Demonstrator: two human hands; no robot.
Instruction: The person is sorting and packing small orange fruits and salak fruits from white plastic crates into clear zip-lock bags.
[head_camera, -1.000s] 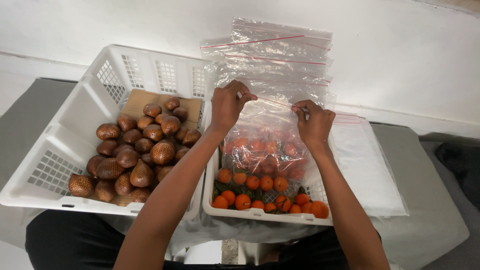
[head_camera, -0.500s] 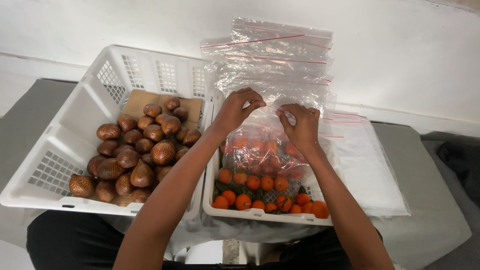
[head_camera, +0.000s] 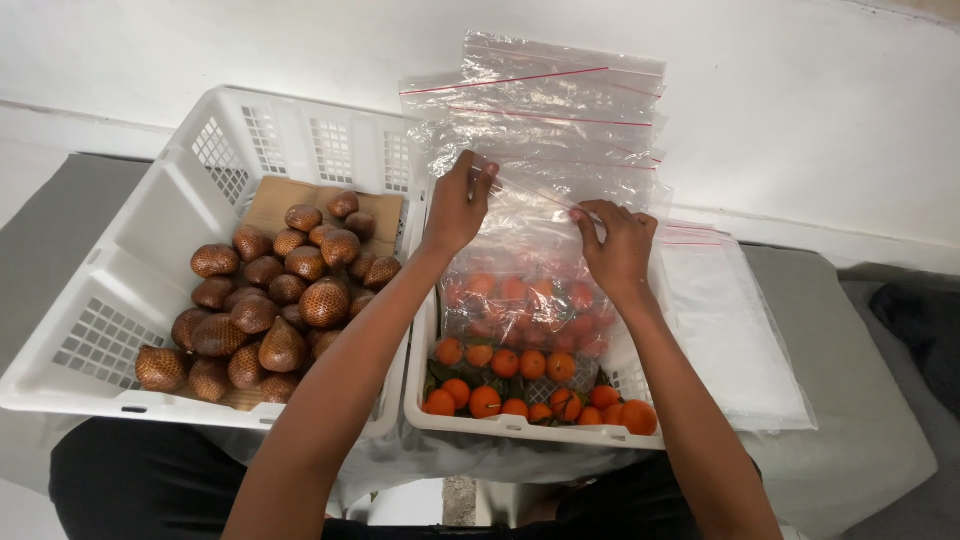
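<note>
Head view, looking down. Landmark: the white crate of small orange fruit (head_camera: 520, 425) straight in front of you.

Your left hand (head_camera: 458, 205) is closed in a pinch on the top edge of a clear zip bag (head_camera: 525, 265), at its left end. Your right hand (head_camera: 615, 245) is pinched on the same edge, at its right end. The two hands are apart, with the red-lined seal strip running between them.

The bag is held upright over the far half of the orange-fruit crate. It holds orange fruit; whether its bottom rests on the loose fruit below I cannot tell.

Loose orange fruit (head_camera: 500, 400) fills the near part of that crate.

Left of that crate, touching it: a larger white slotted crate (head_camera: 150, 240) with a heap of brown scaly fruit (head_camera: 275, 300) on a cardboard liner (head_camera: 280, 195).

Beyond that crate: empty clear zip bags (head_camera: 560, 110) standing against the white wall.

Right of that crate: a flat stack of bags (head_camera: 730, 320) on a grey cushion surface (head_camera: 860, 400).
</note>
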